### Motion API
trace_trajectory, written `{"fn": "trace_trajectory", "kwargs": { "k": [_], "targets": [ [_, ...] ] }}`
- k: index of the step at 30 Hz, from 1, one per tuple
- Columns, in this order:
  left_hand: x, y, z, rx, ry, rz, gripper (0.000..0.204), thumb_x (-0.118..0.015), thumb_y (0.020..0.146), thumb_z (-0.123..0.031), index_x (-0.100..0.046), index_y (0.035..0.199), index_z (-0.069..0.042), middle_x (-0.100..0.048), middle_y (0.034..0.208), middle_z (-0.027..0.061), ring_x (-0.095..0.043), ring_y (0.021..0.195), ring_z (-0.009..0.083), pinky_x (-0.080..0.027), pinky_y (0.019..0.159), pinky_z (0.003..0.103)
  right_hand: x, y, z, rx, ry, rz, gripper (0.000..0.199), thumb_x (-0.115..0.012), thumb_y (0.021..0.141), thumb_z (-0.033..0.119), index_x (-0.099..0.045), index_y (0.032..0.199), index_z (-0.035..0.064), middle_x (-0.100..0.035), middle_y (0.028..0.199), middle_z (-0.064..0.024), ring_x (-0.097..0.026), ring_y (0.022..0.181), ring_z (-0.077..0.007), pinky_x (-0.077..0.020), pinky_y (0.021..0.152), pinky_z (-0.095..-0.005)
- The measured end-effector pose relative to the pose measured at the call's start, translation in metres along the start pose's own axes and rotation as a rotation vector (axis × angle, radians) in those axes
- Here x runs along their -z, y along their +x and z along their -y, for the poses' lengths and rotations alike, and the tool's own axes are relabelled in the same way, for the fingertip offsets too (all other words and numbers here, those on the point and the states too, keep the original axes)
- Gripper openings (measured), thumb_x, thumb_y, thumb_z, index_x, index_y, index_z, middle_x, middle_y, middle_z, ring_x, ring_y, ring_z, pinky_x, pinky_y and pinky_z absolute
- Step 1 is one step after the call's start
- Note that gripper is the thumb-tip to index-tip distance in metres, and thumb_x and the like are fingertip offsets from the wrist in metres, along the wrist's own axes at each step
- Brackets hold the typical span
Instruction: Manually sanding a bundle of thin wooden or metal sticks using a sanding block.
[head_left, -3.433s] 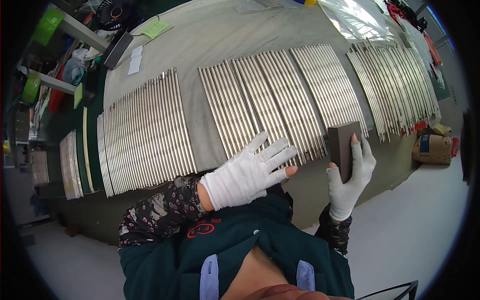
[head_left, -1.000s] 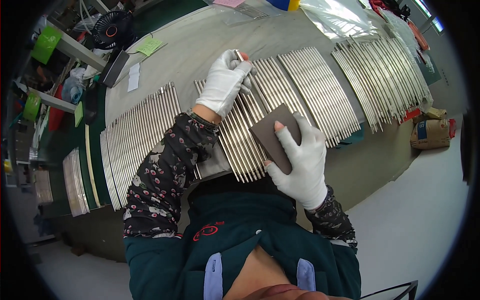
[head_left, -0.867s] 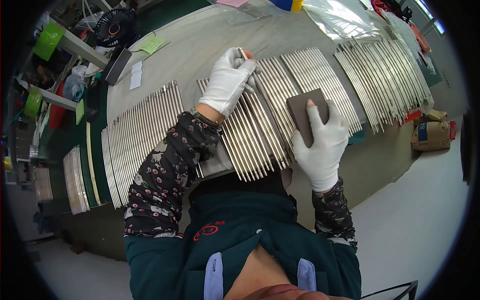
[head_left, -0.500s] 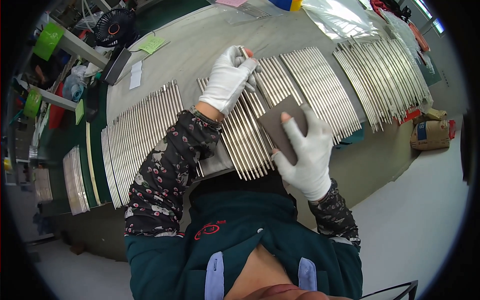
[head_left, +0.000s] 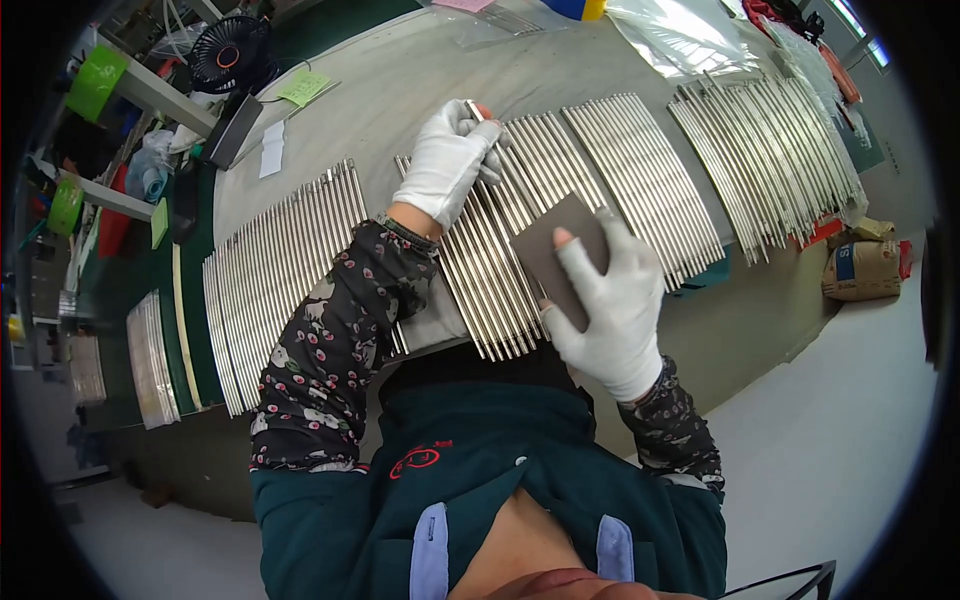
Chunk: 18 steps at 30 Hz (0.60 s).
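Note:
Both my hands wear white gloves with some bare fingertips. My left hand (head_left: 446, 162) is closed around the far end of a thin silvery metal rod (head_left: 474, 112), above the middle rows. My right hand (head_left: 618, 312) presses a flat, square grey-brown pad (head_left: 560, 246), like a sanding pad, over the middle rods, with thumb and fingers spread on it. Beneath lie the middle rods (head_left: 490, 290), side by side and pointing away from me. The pad and gloves hide parts of these rods.
More rods lie in rows at the left (head_left: 285, 275), right (head_left: 640, 185) and far right (head_left: 765, 165) of the pale table (head_left: 370, 80). Clear plastic sheeting (head_left: 680, 40) lies at the back. A black fan (head_left: 230, 55) stands back left; a brown bag (head_left: 862, 270) sits at the right.
My left hand has shifted slightly left and toward me with the rod end. My right hand and the pad have moved a little to the left.

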<state>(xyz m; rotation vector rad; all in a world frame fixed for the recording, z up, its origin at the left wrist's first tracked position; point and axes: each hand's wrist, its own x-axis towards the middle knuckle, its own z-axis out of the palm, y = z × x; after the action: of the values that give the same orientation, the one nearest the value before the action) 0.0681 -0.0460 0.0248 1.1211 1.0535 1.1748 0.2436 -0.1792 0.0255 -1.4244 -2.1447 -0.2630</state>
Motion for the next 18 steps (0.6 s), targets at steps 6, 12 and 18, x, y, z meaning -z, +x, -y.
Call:
{"fn": "trace_trajectory", "kwargs": {
  "k": [6,12,18],
  "targets": [
    [-0.001,0.0,0.002,-0.003,0.008,-0.006,0.021,-0.054,0.092,-0.01,-0.048,0.109,0.002,-0.062,0.083,0.0061,-0.054,0.057,0.0058,-0.047,0.05,0.019,0.002,0.001,-0.019,-0.081,-0.078,-0.061,0.057,-0.071,0.066,0.024,-0.059,0.119,0.0101,-0.047,0.121,-0.025,-0.048,0.099,-0.0366,-0.0405,0.086,-0.0455],
    [0.002,0.01,0.005,0.06,0.208,-0.028,0.021,-0.061,0.086,-0.014,-0.054,0.099,0.002,-0.062,0.075,0.0062,-0.059,0.057,0.0108,-0.048,0.048,0.023,0.009,-0.007,-0.052,-0.15,-0.183,-0.166,0.06,-0.07,0.065,0.019,-0.057,0.122,0.0082,-0.048,0.124,-0.026,-0.047,0.102,-0.0375,-0.0393,0.089,-0.0447],
    [-0.003,0.012,0.001,-0.13,1.175,-0.234,0.045,-0.067,0.081,-0.03,-0.055,0.111,0.001,-0.065,0.079,0.0067,-0.065,0.076,0.0223,-0.052,0.068,0.034,0.02,-0.03,-0.057,-0.178,-0.045,-0.279,0.063,-0.069,0.069,0.021,-0.054,0.129,0.0084,-0.047,0.13,-0.0249,-0.045,0.107,-0.0366,-0.0367,0.095,-0.0454]
  ]
}}
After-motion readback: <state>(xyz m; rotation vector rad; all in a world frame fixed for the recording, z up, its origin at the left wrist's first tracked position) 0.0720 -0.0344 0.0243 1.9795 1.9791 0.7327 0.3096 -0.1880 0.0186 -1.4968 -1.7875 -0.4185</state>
